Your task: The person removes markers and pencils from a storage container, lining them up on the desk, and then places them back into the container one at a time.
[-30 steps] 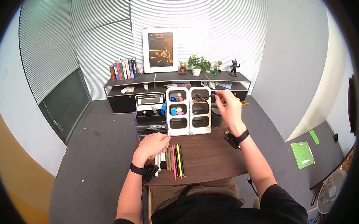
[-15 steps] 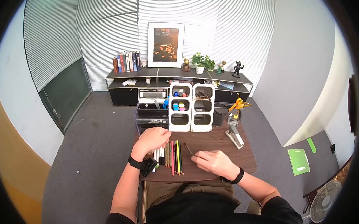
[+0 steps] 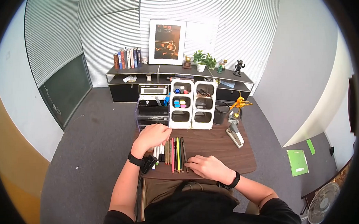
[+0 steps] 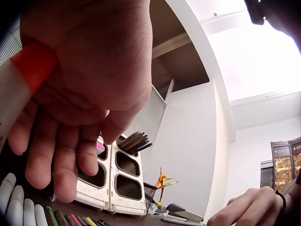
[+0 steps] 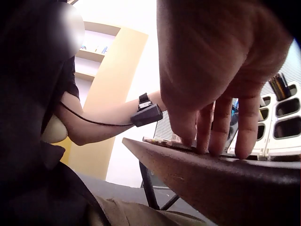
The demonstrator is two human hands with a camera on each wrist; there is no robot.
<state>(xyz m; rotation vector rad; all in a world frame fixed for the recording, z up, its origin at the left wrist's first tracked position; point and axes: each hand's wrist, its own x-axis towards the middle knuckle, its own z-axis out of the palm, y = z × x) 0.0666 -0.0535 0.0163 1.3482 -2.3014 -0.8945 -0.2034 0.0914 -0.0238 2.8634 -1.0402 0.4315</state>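
A row of markers and pencils lies side by side on the brown desk (image 3: 224, 158). My right hand (image 3: 209, 168) is at its right end, fingertips touching the lower part of a dark pencil (image 3: 184, 147). In the right wrist view, the fingers (image 5: 247, 127) reach nearly straight down to the desktop. My left hand (image 3: 152, 136) hangs loosely over the upper ends of the white markers (image 3: 158, 156), fingers relaxed. A white tube with an orange end (image 4: 35, 66) overlaps its palm in the left wrist view. Beside the pink pencil (image 3: 172, 155) lies a yellow pencil (image 3: 178, 155).
Behind the row stands a white two-column organizer (image 3: 193, 123); pencils (image 3: 204, 92), markers (image 3: 182, 90) and highlighters (image 3: 180, 103) fill some compartments. A clear drawer unit (image 3: 152, 113) is to its left. A stapler (image 3: 235, 135), mesh cup (image 3: 220, 116) and orange figurine (image 3: 240, 102) sit right.
My right hand has come down from the organizer's upper right compartment with a dark pencil, which now lies along the row's right end. The left hand has stayed over the markers.
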